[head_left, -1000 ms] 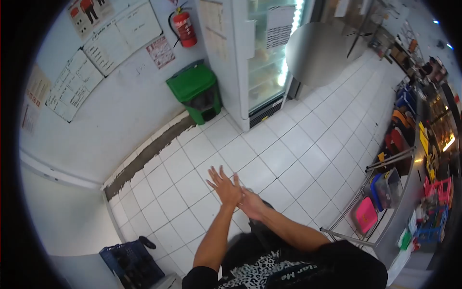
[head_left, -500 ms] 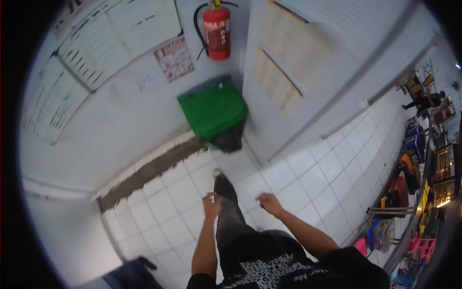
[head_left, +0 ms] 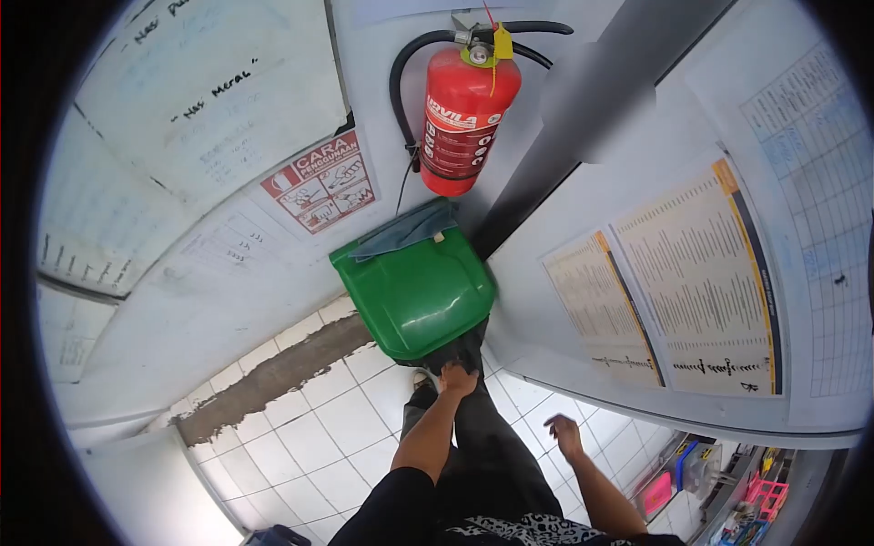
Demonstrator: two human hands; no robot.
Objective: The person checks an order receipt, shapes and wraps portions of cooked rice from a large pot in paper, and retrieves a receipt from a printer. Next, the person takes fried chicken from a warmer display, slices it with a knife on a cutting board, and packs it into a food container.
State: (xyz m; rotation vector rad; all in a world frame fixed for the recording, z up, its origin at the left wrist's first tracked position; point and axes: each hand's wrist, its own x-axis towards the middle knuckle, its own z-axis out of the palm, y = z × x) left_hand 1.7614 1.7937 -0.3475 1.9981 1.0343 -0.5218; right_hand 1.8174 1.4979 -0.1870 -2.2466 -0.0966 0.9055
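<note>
A green bin lid (head_left: 423,291) lies closed on a trash bin in the corner. Black plastic, which looks like a bin liner (head_left: 451,353), shows under the lid's front edge. My left hand (head_left: 458,379) is at this black plastic, just below the lid, with its fingers curled; what they hold, if anything, is hidden. A grey-blue cloth (head_left: 401,235) is draped over the back of the lid. Off to the right, over the floor, my right hand (head_left: 566,435) hangs with fingers loosely bent and apart, holding nothing.
A red fire extinguisher (head_left: 467,123) hangs above the bin, beside an instruction poster (head_left: 320,185). Written whiteboards (head_left: 209,100) cover the left wall. Printed sheets (head_left: 701,282) are on the right panel. White floor tiles (head_left: 328,428) lie below; pink and clear containers (head_left: 657,491) stand lower right.
I have come closer to the bin, which appears larger. My left hand has moved forward to the bin's front. My right hand has stayed back at my side.
</note>
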